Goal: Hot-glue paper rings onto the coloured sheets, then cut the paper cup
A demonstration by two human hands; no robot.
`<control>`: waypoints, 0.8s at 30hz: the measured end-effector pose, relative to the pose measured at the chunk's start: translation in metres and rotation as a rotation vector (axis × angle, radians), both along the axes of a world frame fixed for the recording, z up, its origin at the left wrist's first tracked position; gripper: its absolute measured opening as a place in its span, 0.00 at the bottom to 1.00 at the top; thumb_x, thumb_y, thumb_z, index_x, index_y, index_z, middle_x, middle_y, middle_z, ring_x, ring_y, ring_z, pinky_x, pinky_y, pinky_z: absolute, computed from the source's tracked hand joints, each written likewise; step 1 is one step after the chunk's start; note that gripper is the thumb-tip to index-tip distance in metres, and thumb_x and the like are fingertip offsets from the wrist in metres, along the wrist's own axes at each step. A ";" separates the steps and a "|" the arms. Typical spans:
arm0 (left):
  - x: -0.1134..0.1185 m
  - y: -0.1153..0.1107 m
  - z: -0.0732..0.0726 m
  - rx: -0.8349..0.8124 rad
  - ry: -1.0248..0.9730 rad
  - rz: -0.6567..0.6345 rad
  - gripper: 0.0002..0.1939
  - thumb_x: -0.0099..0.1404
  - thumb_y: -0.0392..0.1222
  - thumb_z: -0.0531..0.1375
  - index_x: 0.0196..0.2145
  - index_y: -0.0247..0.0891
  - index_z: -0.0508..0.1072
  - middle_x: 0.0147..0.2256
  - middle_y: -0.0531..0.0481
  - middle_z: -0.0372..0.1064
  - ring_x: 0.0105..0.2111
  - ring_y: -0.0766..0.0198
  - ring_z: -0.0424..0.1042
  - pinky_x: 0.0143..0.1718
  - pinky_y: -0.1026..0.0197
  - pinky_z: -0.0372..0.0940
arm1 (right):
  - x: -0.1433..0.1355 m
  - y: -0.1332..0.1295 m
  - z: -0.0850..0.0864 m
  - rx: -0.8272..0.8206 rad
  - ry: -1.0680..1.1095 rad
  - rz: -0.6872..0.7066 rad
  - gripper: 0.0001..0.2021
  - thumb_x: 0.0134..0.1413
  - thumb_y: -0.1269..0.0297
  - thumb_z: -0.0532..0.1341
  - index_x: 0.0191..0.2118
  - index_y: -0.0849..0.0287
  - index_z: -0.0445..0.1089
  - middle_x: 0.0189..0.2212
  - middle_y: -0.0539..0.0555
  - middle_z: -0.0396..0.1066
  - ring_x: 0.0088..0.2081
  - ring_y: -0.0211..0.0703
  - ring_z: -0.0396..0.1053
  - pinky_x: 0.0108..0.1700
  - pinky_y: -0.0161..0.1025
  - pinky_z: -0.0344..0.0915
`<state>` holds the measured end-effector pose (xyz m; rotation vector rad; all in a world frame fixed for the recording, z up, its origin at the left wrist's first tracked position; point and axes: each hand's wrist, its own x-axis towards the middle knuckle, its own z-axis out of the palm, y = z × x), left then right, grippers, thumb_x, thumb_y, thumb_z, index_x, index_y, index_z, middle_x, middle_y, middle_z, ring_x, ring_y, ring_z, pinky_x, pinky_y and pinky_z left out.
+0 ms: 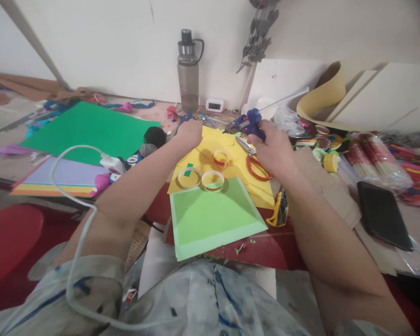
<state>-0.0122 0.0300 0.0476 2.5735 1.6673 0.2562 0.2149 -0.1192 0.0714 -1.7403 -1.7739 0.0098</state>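
Observation:
My right hand (275, 144) is wrapped round a blue hot glue gun (250, 122), its nozzle pointing left and a clear glue stick (283, 100) jutting from its back. Close below lie scissors (259, 169) with red handles. At the far edge of the yellow paper (206, 151), my left hand (191, 133) is closed beside something dark blue; what its fingers hold is hidden. Three paper rings stand between my arms: a red-and-yellow ring (221, 161), a pale ring (189, 185) and another pale ring (213, 187). Light green sheets (213, 219) overlap the yellow paper nearest me.
A yellow utility knife (279, 210) lies right of the sheets. A water bottle (188, 81) and small clock (214, 105) stand at the back. Green paper (91, 128) is left, a phone (384, 214) right. A white cable (80, 238) crosses my left arm.

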 end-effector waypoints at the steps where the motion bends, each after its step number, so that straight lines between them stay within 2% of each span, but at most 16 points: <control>1: -0.005 -0.002 -0.001 0.029 -0.038 -0.009 0.13 0.67 0.41 0.68 0.48 0.34 0.82 0.47 0.35 0.80 0.54 0.43 0.79 0.55 0.49 0.72 | 0.001 -0.001 0.002 -0.008 0.001 -0.003 0.12 0.66 0.59 0.58 0.50 0.54 0.73 0.40 0.62 0.79 0.44 0.62 0.76 0.47 0.53 0.70; 4: -0.014 -0.006 -0.012 0.023 -0.264 -0.284 0.14 0.68 0.48 0.68 0.45 0.37 0.82 0.48 0.40 0.80 0.52 0.50 0.77 0.58 0.50 0.69 | 0.005 -0.003 0.009 -0.025 0.010 -0.017 0.12 0.64 0.60 0.59 0.50 0.55 0.74 0.39 0.62 0.79 0.42 0.61 0.76 0.45 0.52 0.70; 6: -0.016 -0.006 -0.022 -0.001 -0.353 -0.470 0.19 0.63 0.52 0.72 0.48 0.39 0.82 0.52 0.40 0.79 0.58 0.49 0.74 0.65 0.47 0.65 | 0.006 -0.007 0.013 -0.025 0.018 -0.026 0.14 0.64 0.60 0.59 0.51 0.56 0.75 0.41 0.63 0.80 0.43 0.61 0.76 0.45 0.53 0.70; 8: -0.015 -0.004 -0.034 -0.029 -0.390 -0.556 0.28 0.59 0.56 0.75 0.52 0.40 0.82 0.58 0.38 0.77 0.62 0.46 0.71 0.68 0.44 0.61 | 0.006 -0.011 0.015 -0.036 0.012 -0.035 0.15 0.63 0.59 0.59 0.51 0.56 0.75 0.42 0.64 0.80 0.44 0.63 0.76 0.45 0.54 0.71; 11: -0.010 0.000 -0.046 -0.062 -0.377 -0.586 0.35 0.56 0.60 0.76 0.57 0.41 0.81 0.62 0.35 0.74 0.64 0.42 0.69 0.70 0.40 0.58 | 0.005 -0.020 0.012 -0.055 -0.014 -0.021 0.18 0.63 0.57 0.60 0.54 0.57 0.76 0.43 0.64 0.81 0.46 0.66 0.77 0.47 0.56 0.72; 15: -0.005 -0.001 -0.050 -0.096 -0.310 -0.603 0.39 0.54 0.61 0.76 0.59 0.40 0.81 0.62 0.35 0.74 0.64 0.40 0.70 0.69 0.41 0.59 | 0.005 -0.025 0.001 -0.099 -0.077 0.049 0.21 0.64 0.58 0.58 0.58 0.58 0.75 0.49 0.66 0.80 0.53 0.68 0.77 0.55 0.60 0.72; 18: -0.005 -0.005 -0.050 -0.094 -0.294 -0.611 0.37 0.54 0.61 0.76 0.57 0.39 0.82 0.62 0.36 0.76 0.63 0.41 0.71 0.68 0.43 0.60 | 0.004 -0.025 -0.006 -0.087 -0.103 0.111 0.23 0.65 0.60 0.56 0.61 0.60 0.73 0.56 0.68 0.78 0.58 0.67 0.75 0.60 0.61 0.70; 24: -0.006 -0.010 -0.055 -0.090 -0.331 -0.631 0.32 0.55 0.58 0.76 0.51 0.37 0.83 0.54 0.36 0.80 0.56 0.44 0.76 0.63 0.45 0.63 | -0.006 -0.024 -0.010 -0.167 -0.147 0.109 0.23 0.65 0.61 0.55 0.60 0.64 0.74 0.54 0.71 0.79 0.56 0.70 0.76 0.58 0.63 0.72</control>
